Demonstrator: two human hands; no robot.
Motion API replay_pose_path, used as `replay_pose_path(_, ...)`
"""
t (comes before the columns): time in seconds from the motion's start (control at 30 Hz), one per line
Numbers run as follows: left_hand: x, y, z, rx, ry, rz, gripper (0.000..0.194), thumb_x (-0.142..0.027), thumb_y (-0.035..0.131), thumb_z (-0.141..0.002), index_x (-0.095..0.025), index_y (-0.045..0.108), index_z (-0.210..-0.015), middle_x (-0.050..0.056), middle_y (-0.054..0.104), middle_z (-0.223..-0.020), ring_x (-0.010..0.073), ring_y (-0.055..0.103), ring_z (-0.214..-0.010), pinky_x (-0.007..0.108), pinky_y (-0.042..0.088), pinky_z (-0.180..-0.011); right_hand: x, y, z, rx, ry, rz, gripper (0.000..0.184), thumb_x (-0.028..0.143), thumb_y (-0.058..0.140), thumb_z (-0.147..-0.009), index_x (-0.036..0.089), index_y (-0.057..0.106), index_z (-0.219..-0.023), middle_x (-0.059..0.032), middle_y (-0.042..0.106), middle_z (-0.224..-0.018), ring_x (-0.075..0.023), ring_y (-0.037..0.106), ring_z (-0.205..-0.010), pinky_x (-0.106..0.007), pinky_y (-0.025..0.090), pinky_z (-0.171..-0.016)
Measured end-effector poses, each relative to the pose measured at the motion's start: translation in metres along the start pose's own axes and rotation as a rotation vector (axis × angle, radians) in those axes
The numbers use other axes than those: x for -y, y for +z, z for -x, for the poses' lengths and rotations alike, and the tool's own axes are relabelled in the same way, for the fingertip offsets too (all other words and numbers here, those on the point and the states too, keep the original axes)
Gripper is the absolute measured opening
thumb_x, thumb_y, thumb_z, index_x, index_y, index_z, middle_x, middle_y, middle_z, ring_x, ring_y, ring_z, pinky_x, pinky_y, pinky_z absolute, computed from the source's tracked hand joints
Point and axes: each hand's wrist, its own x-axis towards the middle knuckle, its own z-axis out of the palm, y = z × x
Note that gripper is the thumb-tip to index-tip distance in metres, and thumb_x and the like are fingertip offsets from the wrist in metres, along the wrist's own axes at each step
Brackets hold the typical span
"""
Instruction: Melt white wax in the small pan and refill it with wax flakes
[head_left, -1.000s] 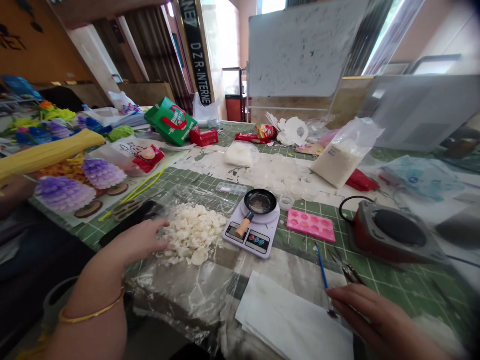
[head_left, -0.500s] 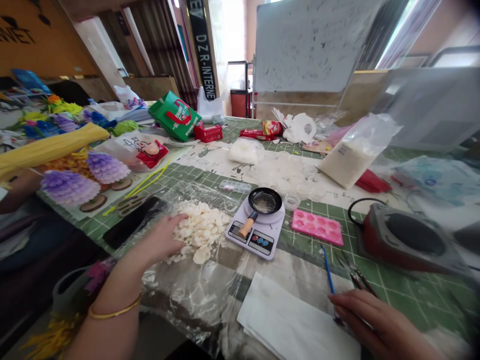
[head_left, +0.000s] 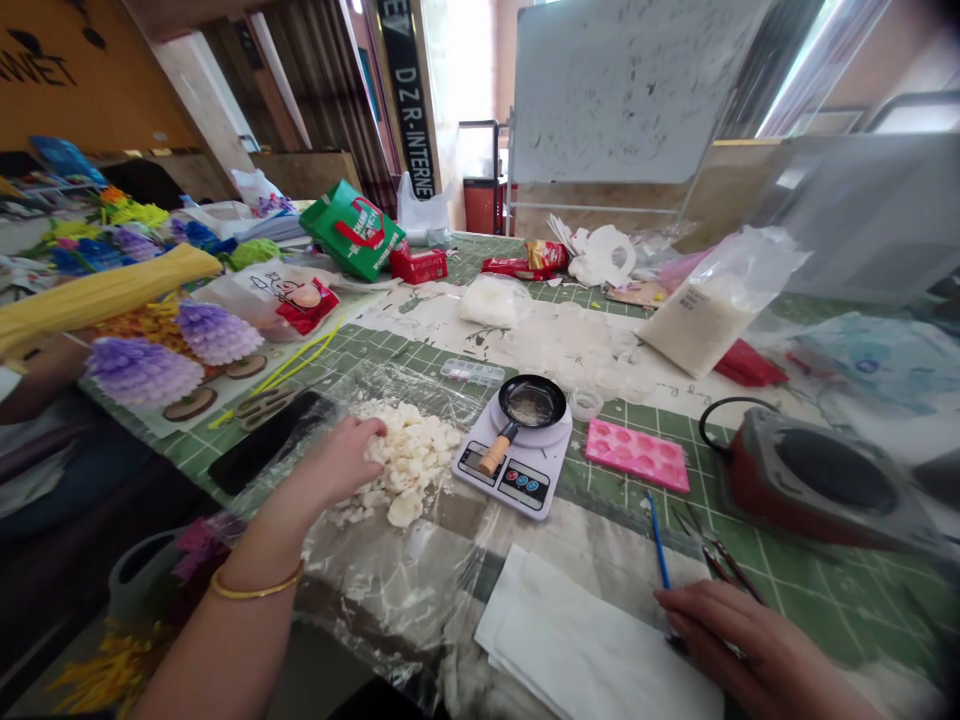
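My left hand [head_left: 346, 457] reaches from the left into a heap of white, flaky chips [head_left: 416, 450] spread on clear plastic film [head_left: 360, 560]. Its thumb and index finger are apart at the heap's left edge, touching the chips. A gold bangle [head_left: 257, 590] circles that wrist. On the right, my right hand [head_left: 731, 635] rests at the edge of folded white paper [head_left: 559, 625]. Its fingers are bent around the lower end of a slim blue stick [head_left: 658, 540]; a dark part shows beneath them. A small black pan [head_left: 531, 402] with a wooden handle stands on a white kitchen scale [head_left: 541, 490].
Right of the scale lie a pink mould [head_left: 636, 455], metal tools [head_left: 720, 555] and a small electric hotplate [head_left: 810, 480]. A bag of pale grains [head_left: 686, 325] stands behind. At left are a black phone [head_left: 262, 440], paper flowers [head_left: 142, 370] and another person's arm [head_left: 41, 380].
My left hand has shifted slightly right and its fingers are more bent over the chips. My right hand stays in place. The view has moved a little.
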Motion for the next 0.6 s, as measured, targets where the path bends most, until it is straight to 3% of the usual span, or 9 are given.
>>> replay_pose_path(0.23, -0.006, 0.003, 0.001, -0.017, -0.011, -0.058, 0.044, -0.022, 0.049, -0.065, -0.020, 0.052, -0.109, 0.009, 0.049, -0.101, 0.0198, 0.054, -0.077, 0.030, 0.043, -0.070, -0.002, 0.003, 0.000, 0.019, -0.007, 0.021, 0.024, 0.034, 0.052, -0.082, 0.027, 0.068, -0.098, -0.0044, 0.070, -0.094, -0.0163, 0.067, -0.082, -0.022, 0.055, -0.072)
replay_pose_path(0.33, -0.008, -0.006, -0.002, -0.006, 0.002, -0.005, 0.035, -0.019, 0.050, -0.063, -0.018, 0.056, -0.097, 0.008, 0.052, -0.096, 0.0180, 0.055, -0.073, 0.028, 0.043, -0.068, 0.000, 0.002, 0.001, 0.032, 0.006, 0.013, 0.024, 0.034, 0.050, -0.083, 0.027, 0.068, -0.098, -0.0042, 0.070, -0.095, -0.0156, 0.066, -0.084, -0.022, 0.054, -0.073)
replay_pose_path(0.5, 0.007, -0.022, -0.004, 0.166, -0.036, 0.390, 0.019, -0.024, 0.050, -0.063, -0.019, 0.052, -0.081, -0.002, 0.052, -0.061, 0.0157, 0.056, -0.057, 0.025, 0.044, -0.054, 0.003, 0.001, 0.002, 0.043, 0.044, -0.021, 0.025, 0.035, 0.049, -0.084, 0.026, 0.068, -0.097, -0.0045, 0.070, -0.096, -0.0164, 0.066, -0.084, -0.023, 0.054, -0.074)
replay_pose_path(0.6, 0.021, -0.030, -0.006, 0.254, -0.026, 0.617, 0.019, -0.027, 0.053, -0.063, -0.020, 0.051, -0.081, -0.005, 0.051, -0.059, 0.0133, 0.056, -0.054, 0.023, 0.044, -0.052, 0.004, 0.000, 0.002, 0.043, 0.046, -0.040, 0.025, 0.035, 0.049, -0.084, 0.026, 0.068, -0.097, -0.0046, 0.070, -0.095, -0.0166, 0.066, -0.084, -0.024, 0.054, -0.074)
